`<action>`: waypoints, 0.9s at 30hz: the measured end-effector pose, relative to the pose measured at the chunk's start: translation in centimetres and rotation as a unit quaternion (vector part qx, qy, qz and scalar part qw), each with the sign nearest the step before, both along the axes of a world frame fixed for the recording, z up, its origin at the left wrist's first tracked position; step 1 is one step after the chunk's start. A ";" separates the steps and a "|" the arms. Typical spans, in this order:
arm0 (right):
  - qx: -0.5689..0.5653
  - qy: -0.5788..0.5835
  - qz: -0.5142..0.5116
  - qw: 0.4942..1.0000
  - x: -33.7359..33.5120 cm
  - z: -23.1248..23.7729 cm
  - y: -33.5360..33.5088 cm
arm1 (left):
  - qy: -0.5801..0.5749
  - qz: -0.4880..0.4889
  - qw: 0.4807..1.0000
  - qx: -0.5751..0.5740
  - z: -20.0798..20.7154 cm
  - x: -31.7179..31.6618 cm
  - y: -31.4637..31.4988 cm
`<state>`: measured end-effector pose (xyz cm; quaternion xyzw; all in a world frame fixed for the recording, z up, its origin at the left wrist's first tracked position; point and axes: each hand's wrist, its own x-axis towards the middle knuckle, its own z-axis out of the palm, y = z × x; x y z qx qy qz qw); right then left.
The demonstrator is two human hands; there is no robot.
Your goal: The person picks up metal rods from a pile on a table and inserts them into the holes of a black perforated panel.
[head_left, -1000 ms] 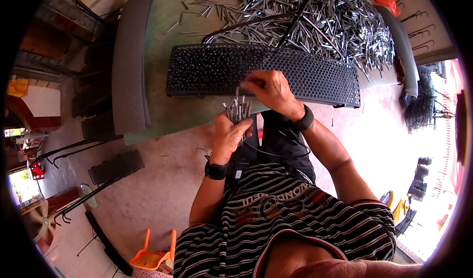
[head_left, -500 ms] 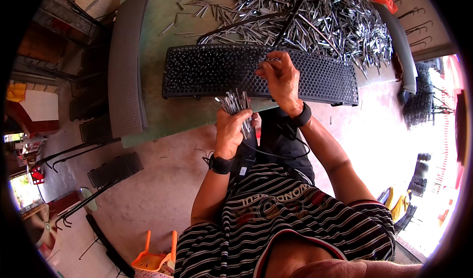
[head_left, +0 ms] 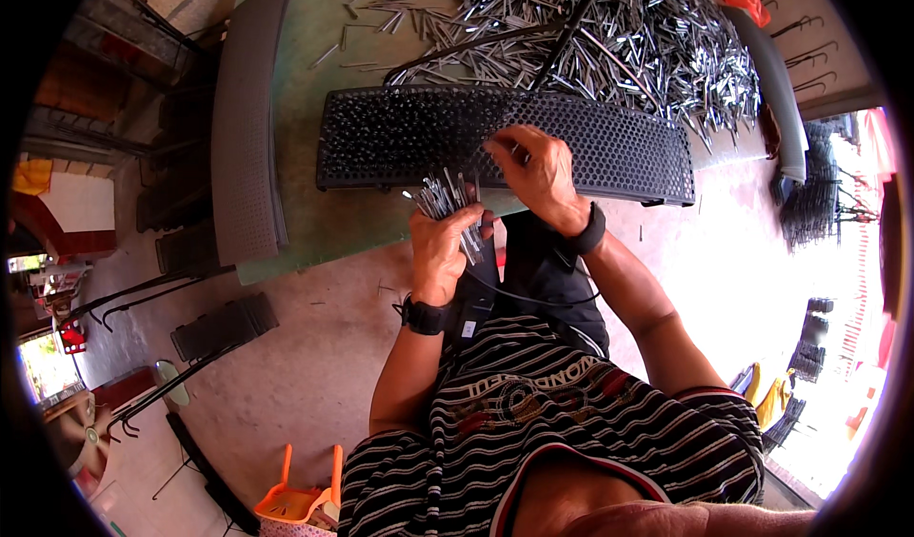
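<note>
A bundle of thin metal strips is gripped in my left hand, just in front of a long black perforated panel. The left part of that panel is dotted with many small shiny tips in its holes; the right part shows bare holes. Over the panel's middle hovers my right hand, thumb and fingers pinched together. Whatever the pinch holds is too small to make out. Both wrists carry dark bands.
A big heap of metal strips covers the far right of the green table. Dark rods cross above it. A grey perforated sheet lies along the table's left edge. An orange chair stands at lower left; hooked racks hang at both sides.
My right hand has moved slightly down and left over the panel, still pinched. The left hand with its bundle has shifted a little left.
</note>
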<state>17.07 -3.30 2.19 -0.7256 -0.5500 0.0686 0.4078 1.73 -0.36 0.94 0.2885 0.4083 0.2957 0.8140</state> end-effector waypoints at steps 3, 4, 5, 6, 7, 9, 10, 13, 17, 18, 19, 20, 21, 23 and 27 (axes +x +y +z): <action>-0.111 0.199 0.087 0.970 -0.3 0.2 -0.8 | -0.010 -0.004 1.000 0.008 0.0 0.3 0.0; -0.097 0.245 0.060 0.963 -0.1 0.1 -0.8 | -0.009 -0.005 1.000 0.003 0.1 0.4 -0.1; -0.083 0.293 0.033 0.952 0.0 0.1 -0.7 | -0.007 -0.005 1.000 -0.003 0.2 0.5 -0.1; -0.070 0.340 0.006 0.938 0.0 0.4 -0.5 | -0.005 -0.005 1.000 -0.009 0.3 0.5 -0.1; -0.043 0.338 -0.005 0.940 0.2 1.1 -0.5 | -0.008 -0.005 1.000 -0.015 0.1 0.4 -0.1; 0.058 0.307 -0.038 0.949 -0.1 0.4 0.1 | -0.013 -0.006 1.000 -0.027 -0.3 0.3 0.0; 0.108 0.290 -0.055 0.949 -0.3 0.0 0.4 | -0.017 -0.002 1.000 -0.026 -0.4 0.2 -0.1; 0.119 0.217 -0.047 0.968 -0.4 -0.8 1.1 | -0.021 0.013 1.000 -0.017 -0.6 0.0 0.0; 0.098 0.144 -0.019 0.985 -0.3 -1.5 1.4 | -0.015 0.026 0.999 -0.014 -0.4 -0.1 0.1; 0.106 0.097 -0.006 0.990 -0.2 -1.8 1.4 | -0.014 0.027 0.999 -0.018 -0.3 -0.1 0.1; 0.114 0.049 0.007 0.992 0.0 -2.0 1.5 | -0.010 0.025 0.999 -0.024 -0.4 -0.1 0.2; 0.120 0.001 0.020 0.993 0.2 -2.2 1.5 | -0.005 0.025 0.999 -0.031 -0.6 -0.2 0.3; 0.108 -0.051 0.036 0.992 0.4 -2.0 1.6 | -0.001 0.024 0.999 -0.038 -0.6 -0.2 0.3; 0.084 -0.154 0.067 0.982 0.7 -1.6 1.7 | -0.001 0.029 0.999 -0.042 -0.4 -0.1 0.4; 0.009 -0.006 -0.025 1.000 -0.4 0.2 0.9 | -0.013 0.030 0.999 -0.034 -0.5 -0.1 0.4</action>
